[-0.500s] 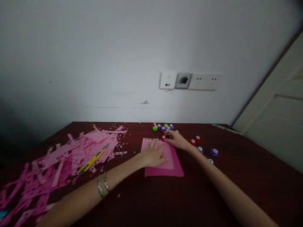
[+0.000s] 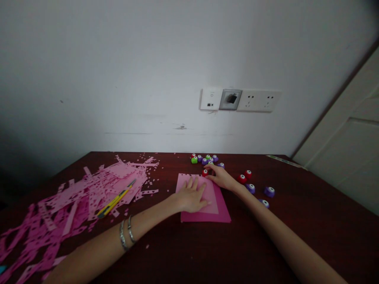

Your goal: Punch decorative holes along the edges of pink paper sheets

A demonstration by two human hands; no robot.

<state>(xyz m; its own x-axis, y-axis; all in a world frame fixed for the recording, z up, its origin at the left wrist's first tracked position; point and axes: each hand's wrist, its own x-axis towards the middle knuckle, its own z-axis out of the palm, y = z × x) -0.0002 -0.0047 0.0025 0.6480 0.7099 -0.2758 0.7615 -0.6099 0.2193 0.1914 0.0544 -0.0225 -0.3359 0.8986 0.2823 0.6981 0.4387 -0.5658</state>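
Fingers spread, my left hand (image 2: 191, 198) lies flat on a light pink sheet (image 2: 211, 199), which rests on a larger dark pink sheet (image 2: 223, 215). A row of small punched holes runs along the light sheet's top edge. At that edge my right hand (image 2: 220, 176) curls its thumb and fingers around a red craft punch (image 2: 205, 172) with a white top. Behind it stand several purple, green and red punches, among them a green punch (image 2: 194, 159). Beside my right forearm are more, including a purple punch (image 2: 269, 191) and a red punch (image 2: 248, 174).
On the left spreads a heap of punched pink paper strips (image 2: 74, 205) with small cut-out bits around it. A yellow utility knife (image 2: 115, 200) lies on the heap. The dark table (image 2: 189, 252) meets a wall with sockets (image 2: 257, 101). A thin flat strip (image 2: 287, 161) lies back right.
The view has shifted slightly and become sharper. My left hand stays flat on the paper, and my right hand remains at the red craft punch on the top edge.
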